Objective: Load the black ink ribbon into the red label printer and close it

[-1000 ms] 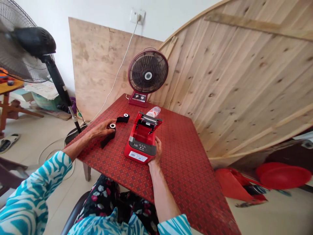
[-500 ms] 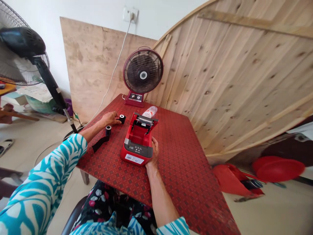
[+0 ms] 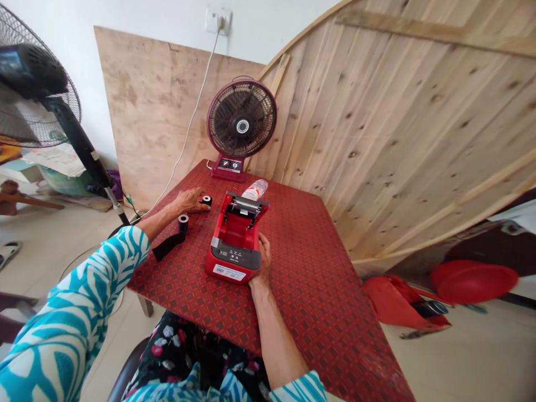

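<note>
Pretty cluttered corner. A big curved plank panel (image 3: pixel 397 139) fills the right side, a plywood sheet (image 3: pixel 167 100) stands against the far wall, and a standing fan (image 3: pixel 37 84) looms at the left. On the floor to the right sits a red basin (image 3: pixel 473 282).

The red table (image 3: pixel 301 290) holds a small desk fan (image 3: pixel 242 118) at its far edge, with a white cord (image 3: pixel 188 134) running up to a wall socket (image 3: pixel 218 20). Mid-table is a red label printer (image 3: pixel 234 262), open on top with its red compartment (image 3: pixel 237 229) showing, and a plastic bottle (image 3: pixel 254 190) lies just beyond it. The printer looks like light plastic, so the solid body is probably the place to hold, not the open top parts.

The right hand (image 3: pixel 263 259) sits against the printer's near right side, fingers (image 3: pixel 265 243) raised along it, though it's hard to tell if that's a real grip or just steadying. Left of the printer, the left hand (image 3: pixel 190 201) has its fingers (image 3: pixel 200 196) reaching loosely onto a small roll (image 3: pixel 206 200), and whether they're pinching it is unclear. Nearer stands a second roll (image 3: pixel 183 223), upright, with a black ribbon (image 3: pixel 167 247) lying across the table. That ribbon looks thin and floppy, and the rolls look light, so the roll ends seem the best place to grab.
</note>
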`<control>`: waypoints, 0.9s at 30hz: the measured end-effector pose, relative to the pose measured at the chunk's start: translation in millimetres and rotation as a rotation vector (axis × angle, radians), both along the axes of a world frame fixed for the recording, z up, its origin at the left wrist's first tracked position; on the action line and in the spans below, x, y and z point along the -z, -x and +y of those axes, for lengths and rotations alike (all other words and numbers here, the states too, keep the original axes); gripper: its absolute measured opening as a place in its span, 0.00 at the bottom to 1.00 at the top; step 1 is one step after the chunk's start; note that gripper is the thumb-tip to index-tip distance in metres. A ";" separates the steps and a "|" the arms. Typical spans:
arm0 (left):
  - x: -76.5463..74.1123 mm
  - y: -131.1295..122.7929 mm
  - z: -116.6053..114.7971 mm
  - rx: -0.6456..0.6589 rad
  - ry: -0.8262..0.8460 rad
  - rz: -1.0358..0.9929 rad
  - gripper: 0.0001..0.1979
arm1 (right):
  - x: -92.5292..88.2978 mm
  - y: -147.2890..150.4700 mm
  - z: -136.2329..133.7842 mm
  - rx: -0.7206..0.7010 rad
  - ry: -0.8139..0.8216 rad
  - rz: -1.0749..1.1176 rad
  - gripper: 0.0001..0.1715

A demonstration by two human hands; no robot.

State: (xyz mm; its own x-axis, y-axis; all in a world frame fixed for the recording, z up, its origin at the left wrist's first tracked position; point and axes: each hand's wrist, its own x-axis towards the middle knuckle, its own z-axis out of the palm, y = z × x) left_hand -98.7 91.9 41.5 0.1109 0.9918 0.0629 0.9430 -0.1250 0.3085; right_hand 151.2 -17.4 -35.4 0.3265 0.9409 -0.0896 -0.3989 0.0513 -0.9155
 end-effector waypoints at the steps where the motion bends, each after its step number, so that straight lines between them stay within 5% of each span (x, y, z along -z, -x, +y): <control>1: -1.7 -5.3 0.1 0.001 0.000 0.005 0.31 | -0.4 0.1 0.1 0.001 0.002 0.006 0.27; 7: -6.7 -19.9 3.9 -0.071 0.000 0.051 0.19 | -1.2 0.6 0.0 0.001 0.017 -0.026 0.27; 17: -12.8 6.9 -2.6 -0.002 -0.054 -0.138 0.17 | -3.7 3.2 1.6 0.011 -0.004 -0.030 0.26; 22: -40.2 21.7 -36.8 0.185 -0.098 -0.630 0.26 | 6.8 3.3 9.0 0.036 -0.051 -0.048 0.26; 27: -67.7 17.9 -92.5 0.274 0.084 -0.954 0.24 | 18.2 2.4 17.0 0.038 -0.116 -0.057 0.24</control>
